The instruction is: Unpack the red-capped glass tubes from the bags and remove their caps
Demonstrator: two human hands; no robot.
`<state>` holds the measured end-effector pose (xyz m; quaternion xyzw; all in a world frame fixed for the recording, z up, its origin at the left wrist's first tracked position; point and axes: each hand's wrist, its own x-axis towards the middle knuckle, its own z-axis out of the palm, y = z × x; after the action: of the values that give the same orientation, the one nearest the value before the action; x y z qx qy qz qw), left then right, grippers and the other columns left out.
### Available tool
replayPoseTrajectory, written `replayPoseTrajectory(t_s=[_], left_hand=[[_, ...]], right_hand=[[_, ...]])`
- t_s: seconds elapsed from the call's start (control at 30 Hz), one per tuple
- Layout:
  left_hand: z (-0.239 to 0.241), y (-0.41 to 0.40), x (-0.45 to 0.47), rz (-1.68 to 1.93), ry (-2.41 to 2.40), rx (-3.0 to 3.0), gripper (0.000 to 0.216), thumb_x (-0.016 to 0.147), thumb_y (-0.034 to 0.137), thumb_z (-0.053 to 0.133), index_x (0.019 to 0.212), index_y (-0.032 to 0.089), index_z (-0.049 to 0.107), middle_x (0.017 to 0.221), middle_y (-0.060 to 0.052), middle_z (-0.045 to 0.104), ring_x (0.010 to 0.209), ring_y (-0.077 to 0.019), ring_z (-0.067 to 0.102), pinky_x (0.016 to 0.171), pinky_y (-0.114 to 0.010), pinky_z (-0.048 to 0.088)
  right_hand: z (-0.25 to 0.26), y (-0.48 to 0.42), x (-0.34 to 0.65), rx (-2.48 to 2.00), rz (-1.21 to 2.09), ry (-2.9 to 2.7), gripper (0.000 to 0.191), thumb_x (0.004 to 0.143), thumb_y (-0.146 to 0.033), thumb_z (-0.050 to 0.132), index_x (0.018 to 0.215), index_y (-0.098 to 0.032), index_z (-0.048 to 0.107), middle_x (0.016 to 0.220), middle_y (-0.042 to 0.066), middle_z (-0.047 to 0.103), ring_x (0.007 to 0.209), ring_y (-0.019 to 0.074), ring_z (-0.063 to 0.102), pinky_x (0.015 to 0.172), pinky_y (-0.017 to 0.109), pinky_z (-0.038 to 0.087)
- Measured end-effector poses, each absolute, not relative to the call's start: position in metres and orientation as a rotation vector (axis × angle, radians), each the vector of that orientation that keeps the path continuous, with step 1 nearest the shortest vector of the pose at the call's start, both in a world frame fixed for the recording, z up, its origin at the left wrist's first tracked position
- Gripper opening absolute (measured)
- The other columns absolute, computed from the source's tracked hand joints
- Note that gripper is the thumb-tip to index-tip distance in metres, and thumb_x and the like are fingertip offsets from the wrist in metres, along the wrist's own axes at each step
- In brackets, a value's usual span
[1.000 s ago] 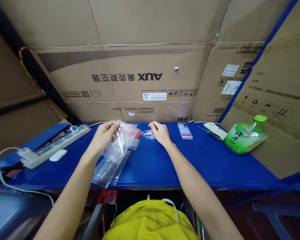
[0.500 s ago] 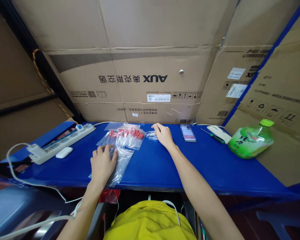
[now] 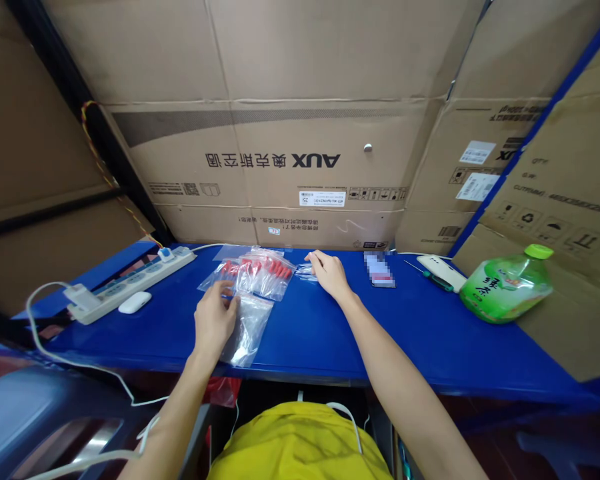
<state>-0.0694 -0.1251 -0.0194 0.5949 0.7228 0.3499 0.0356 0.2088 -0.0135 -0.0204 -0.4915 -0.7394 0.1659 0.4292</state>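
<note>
My left hand (image 3: 214, 319) is over the left edge of a clear zip bag (image 3: 250, 327), its fingers loosely curved and the thumb apart, touching the bag. Just beyond lie clear zip bags of small red-ended pieces (image 3: 267, 272), overlapping one another. My right hand (image 3: 330, 273) is to the right of these, with its fingers drawn together at a small bunch of thin, clear, shiny pieces (image 3: 305, 270) on the blue table (image 3: 310, 333). What the fingertips pinch, if anything, is too small to make out.
At the left are a white power strip (image 3: 140, 280) with plugs and a white earbud case (image 3: 135, 303). On the right lie a phone (image 3: 379, 268), a green-handled screwdriver (image 3: 437, 281), a white device (image 3: 443, 269) and a green tea bottle (image 3: 505, 287). A cardboard wall (image 3: 300, 120) stands behind.
My left hand has shifted slightly right and away from me, lifting from flat on the clear bag to a curved pose at its edge. The right hand stays at the thin pieces.
</note>
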Motion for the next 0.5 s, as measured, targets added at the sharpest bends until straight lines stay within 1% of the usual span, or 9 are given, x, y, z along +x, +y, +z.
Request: replayPoseTrajectory(t_s=[0.1, 0.23, 0.3, 0.4, 0.5], left_hand=[[-0.024, -0.123, -0.066, 1.077, 2.209, 1.81, 0.032, 0.087, 0.03, 0.056, 0.116, 0.02, 0.063, 0.107, -0.007, 0.073, 0.082, -0.0223, 0.069, 0.076, -0.033, 0.051], [-0.027, -0.125, -0.06, 1.021, 2.257, 1.855, 0.029, 0.092, 0.033, 0.051, 0.114, 0.02, 0.064, 0.112, -0.01, 0.071, 0.083, -0.0236, 0.069, 0.077, -0.035, 0.052], [-0.026, -0.128, -0.056, 1.001, 2.282, 1.904, 0.031, 0.096, 0.035, 0.048, 0.116, 0.019, 0.064, 0.117, -0.012, 0.069, 0.092, -0.0261, 0.07, 0.082, -0.037, 0.053], [-0.023, -0.132, -0.048, 0.863, 2.361, 1.986, 0.039, 0.098, 0.041, 0.047, 0.123, 0.018, 0.064, 0.127, -0.016, 0.064, 0.111, -0.0347, 0.064, 0.092, -0.044, 0.052], [-0.024, -0.135, -0.041, 0.637, 2.423, 2.029, 0.045, 0.098, 0.049, 0.048, 0.13, 0.02, 0.064, 0.135, -0.018, 0.059, 0.119, -0.0409, 0.058, 0.093, -0.052, 0.051]], right_hand=[[-0.022, -0.012, 0.209, -1.228, 0.415, -1.848, 0.042, 0.106, -0.045, 0.039, 0.099, -0.026, 0.076, 0.082, 0.001, 0.077, 0.071, 0.0173, 0.069, 0.068, 0.025, 0.04], [-0.024, -0.01, 0.208, -1.236, 0.41, -1.84, 0.044, 0.106, -0.047, 0.04, 0.097, -0.025, 0.077, 0.079, 0.001, 0.077, 0.07, 0.0174, 0.069, 0.067, 0.026, 0.04], [-0.025, -0.01, 0.208, -1.238, 0.409, -1.84, 0.045, 0.106, -0.048, 0.039, 0.095, -0.025, 0.077, 0.077, 0.001, 0.076, 0.069, 0.0177, 0.069, 0.067, 0.026, 0.041], [-0.025, -0.009, 0.208, -1.234, 0.408, -1.845, 0.047, 0.106, -0.048, 0.038, 0.094, -0.025, 0.077, 0.074, 0.001, 0.075, 0.069, 0.0181, 0.069, 0.068, 0.026, 0.041], [-0.026, -0.01, 0.208, -1.231, 0.403, -1.848, 0.047, 0.106, -0.049, 0.038, 0.094, -0.025, 0.077, 0.074, 0.002, 0.075, 0.069, 0.0183, 0.069, 0.067, 0.026, 0.041]])
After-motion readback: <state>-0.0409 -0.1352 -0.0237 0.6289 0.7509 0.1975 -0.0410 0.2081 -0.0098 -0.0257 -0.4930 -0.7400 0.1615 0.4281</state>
